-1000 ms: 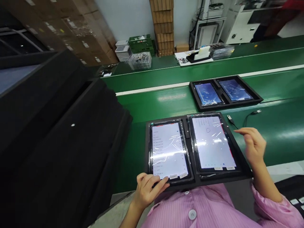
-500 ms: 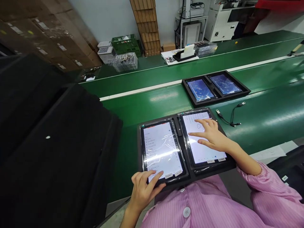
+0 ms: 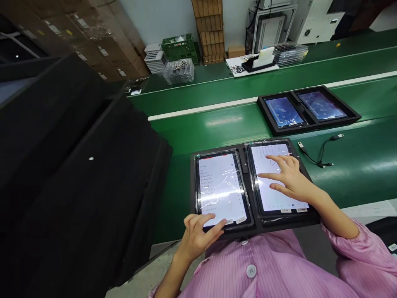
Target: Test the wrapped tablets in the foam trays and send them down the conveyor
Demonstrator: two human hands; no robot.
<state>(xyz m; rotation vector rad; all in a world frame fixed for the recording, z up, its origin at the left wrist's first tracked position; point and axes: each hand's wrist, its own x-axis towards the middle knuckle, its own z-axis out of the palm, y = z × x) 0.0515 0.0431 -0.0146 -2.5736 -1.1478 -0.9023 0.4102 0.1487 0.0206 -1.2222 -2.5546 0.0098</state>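
A black tray (image 3: 252, 225) lies on the green conveyor belt (image 3: 192, 136) right in front of me, holding two lit tablets wrapped in clear film. My left hand (image 3: 198, 236) rests at the near edge of the left tablet (image 3: 221, 186), its fingers loosely curled and the thumb stretched onto the screen's bottom. My right hand (image 3: 288, 178) lies spread over the right tablet (image 3: 276, 178), fingers apart, fingertips on the white screen. Neither hand holds anything.
A second black tray (image 3: 310, 124) with two blue-screened tablets sits further along the belt. A black cable (image 3: 316, 155) with plugs lies to the right of my tray. Large black foam stacks (image 3: 77, 178) fill the left. Boxes, crates and a small table stand at the back.
My right hand came from beside the tray onto the right tablet's screen and stays there. My left hand remains at the left tablet's bottom edge. The view shifted slightly.
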